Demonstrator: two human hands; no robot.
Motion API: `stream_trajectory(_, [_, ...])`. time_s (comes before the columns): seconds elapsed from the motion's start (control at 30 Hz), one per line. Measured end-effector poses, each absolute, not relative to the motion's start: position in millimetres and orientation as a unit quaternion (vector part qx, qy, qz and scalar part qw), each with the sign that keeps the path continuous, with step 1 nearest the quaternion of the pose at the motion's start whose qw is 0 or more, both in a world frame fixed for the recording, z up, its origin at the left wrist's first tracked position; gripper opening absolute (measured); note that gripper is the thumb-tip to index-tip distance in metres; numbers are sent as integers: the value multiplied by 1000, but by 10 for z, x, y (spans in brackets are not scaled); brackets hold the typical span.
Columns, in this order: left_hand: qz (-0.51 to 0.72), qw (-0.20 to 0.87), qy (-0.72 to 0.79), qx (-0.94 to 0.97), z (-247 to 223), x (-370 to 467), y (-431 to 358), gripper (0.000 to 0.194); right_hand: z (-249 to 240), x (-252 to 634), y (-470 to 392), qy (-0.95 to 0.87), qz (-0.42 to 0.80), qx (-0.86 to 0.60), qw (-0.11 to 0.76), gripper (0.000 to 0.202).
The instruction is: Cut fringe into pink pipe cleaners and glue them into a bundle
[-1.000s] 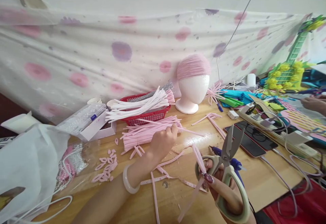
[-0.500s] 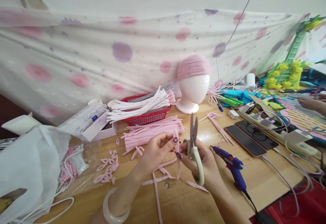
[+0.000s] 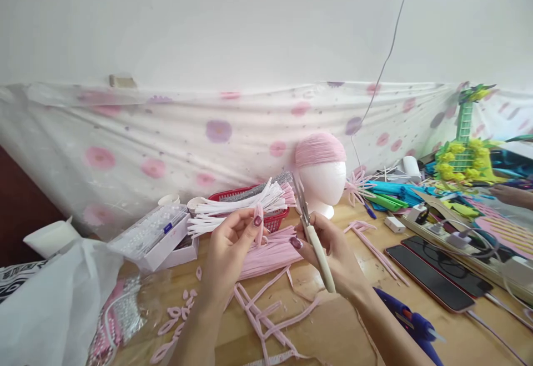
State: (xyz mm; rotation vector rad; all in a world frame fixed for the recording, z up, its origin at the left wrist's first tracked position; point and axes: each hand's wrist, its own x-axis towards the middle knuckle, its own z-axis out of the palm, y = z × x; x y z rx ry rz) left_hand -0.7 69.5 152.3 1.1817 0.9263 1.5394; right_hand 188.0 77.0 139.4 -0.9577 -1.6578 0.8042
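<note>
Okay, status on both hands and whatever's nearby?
Left hand: pinching small pink loop. Right hand: holding scissors, points up. Pink stem bundle behind hands, partly hidden. Glue gun right of right forearm.

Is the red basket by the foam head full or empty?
Filled: the red basket holds a heap of white stems, with silvery stems behind, reaching past its rim.
</note>
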Motion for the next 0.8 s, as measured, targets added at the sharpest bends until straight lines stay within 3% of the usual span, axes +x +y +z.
stream_trajectory(0.27, [698,479,343,407,1590,81,589,22,1265,1698,862,-764,102,-390,504,28])
stream_trajectory(0.43, [688,445,372,436,1550,104,583,22,1214,1710,859,-785,28,-376,491,30])
stream_trajectory(0.57, [684,356,433,467,1524,162,545,23,1215,1721,857,-788,-20,-360,499,30])
stream_trajectory(0.8, [696,285,439,491,1574,274,441,18,1231,1736,844,-791,-28,-342,507,32])
